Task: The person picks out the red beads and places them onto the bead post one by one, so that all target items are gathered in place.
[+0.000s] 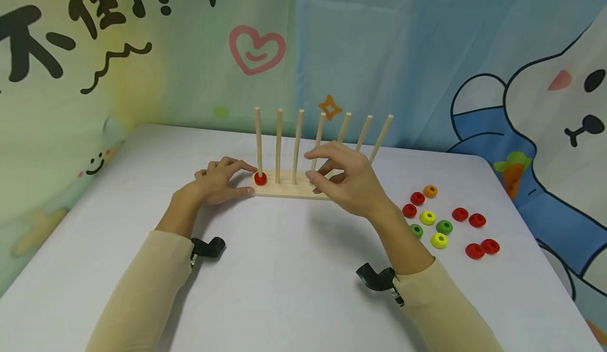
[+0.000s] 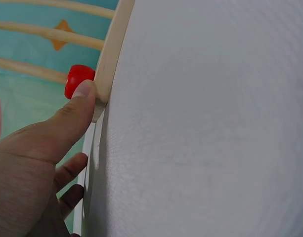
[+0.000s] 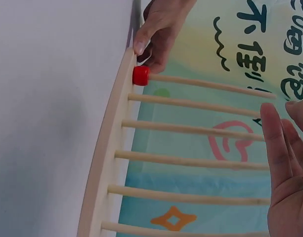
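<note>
A pale wooden peg stand [image 1: 286,189] has several upright pegs along its base. One red bead [image 1: 260,178] sits at the bottom of the leftmost peg. My left hand [image 1: 215,183] holds the left end of the base, thumb at the front corner and index finger towards the back. In the left wrist view the thumb [image 2: 72,116] lies beside the red bead [image 2: 80,80]. My right hand [image 1: 350,179] is raised in front of the middle and right pegs, fingers loosely bent, thumb and index apart, nothing between them. It hides part of the base's right side.
To the right on the white table [image 1: 275,267] lie loose beads: several red ones [image 1: 460,214], yellow ones [image 1: 439,240], green ones [image 1: 444,227] and an orange one [image 1: 430,191]. A printed cloth [image 1: 360,41] hangs behind the table.
</note>
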The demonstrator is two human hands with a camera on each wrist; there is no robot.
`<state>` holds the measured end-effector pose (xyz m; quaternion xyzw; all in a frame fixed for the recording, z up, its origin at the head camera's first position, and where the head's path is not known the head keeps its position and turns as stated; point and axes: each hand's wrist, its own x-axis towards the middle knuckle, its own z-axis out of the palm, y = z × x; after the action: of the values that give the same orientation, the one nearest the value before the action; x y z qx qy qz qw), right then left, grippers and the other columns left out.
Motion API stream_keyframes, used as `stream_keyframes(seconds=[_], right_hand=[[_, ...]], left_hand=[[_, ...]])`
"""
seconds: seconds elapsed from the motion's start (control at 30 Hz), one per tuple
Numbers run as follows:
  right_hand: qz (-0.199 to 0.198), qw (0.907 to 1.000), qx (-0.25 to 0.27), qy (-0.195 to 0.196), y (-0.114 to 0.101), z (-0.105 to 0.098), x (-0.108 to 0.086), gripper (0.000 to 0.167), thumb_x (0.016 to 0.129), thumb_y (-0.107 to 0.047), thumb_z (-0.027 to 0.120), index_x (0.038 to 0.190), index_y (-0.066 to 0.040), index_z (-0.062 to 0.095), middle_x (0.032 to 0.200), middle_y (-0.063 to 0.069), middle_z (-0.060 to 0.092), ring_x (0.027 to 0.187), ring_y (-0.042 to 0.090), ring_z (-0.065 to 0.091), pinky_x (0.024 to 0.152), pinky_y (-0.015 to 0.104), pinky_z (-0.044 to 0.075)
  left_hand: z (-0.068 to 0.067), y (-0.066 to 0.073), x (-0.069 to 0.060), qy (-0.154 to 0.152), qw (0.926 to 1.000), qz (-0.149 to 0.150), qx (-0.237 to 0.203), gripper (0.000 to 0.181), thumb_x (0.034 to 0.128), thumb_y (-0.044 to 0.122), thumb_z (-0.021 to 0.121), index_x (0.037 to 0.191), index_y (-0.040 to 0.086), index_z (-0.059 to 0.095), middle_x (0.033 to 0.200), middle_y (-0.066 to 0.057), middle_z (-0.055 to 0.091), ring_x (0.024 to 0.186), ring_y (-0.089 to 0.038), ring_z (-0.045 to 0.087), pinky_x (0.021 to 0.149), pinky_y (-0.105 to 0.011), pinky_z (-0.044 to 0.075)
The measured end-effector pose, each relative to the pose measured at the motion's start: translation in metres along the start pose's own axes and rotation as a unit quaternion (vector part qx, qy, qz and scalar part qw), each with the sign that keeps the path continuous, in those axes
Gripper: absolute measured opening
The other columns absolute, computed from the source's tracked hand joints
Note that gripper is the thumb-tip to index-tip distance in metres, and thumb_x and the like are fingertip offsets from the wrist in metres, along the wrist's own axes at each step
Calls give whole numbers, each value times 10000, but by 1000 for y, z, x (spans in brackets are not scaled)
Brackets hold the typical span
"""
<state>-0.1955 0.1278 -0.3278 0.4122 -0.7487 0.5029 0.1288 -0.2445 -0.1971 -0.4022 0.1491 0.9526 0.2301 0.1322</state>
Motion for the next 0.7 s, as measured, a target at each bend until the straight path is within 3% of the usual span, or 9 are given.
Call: stream_keyframes(seconds=[0.7], right_hand=[[289, 9993, -210, 143, 9, -26, -31, 347, 878, 117, 725, 1195, -17, 683, 1069, 79, 660, 726, 147, 718, 601, 298, 606]], left_hand=[[3, -1, 1, 73, 10000, 25, -56, 642, 918, 626, 667, 1481, 374, 489, 1609, -124, 301, 1409, -467, 272, 1030, -754, 201]])
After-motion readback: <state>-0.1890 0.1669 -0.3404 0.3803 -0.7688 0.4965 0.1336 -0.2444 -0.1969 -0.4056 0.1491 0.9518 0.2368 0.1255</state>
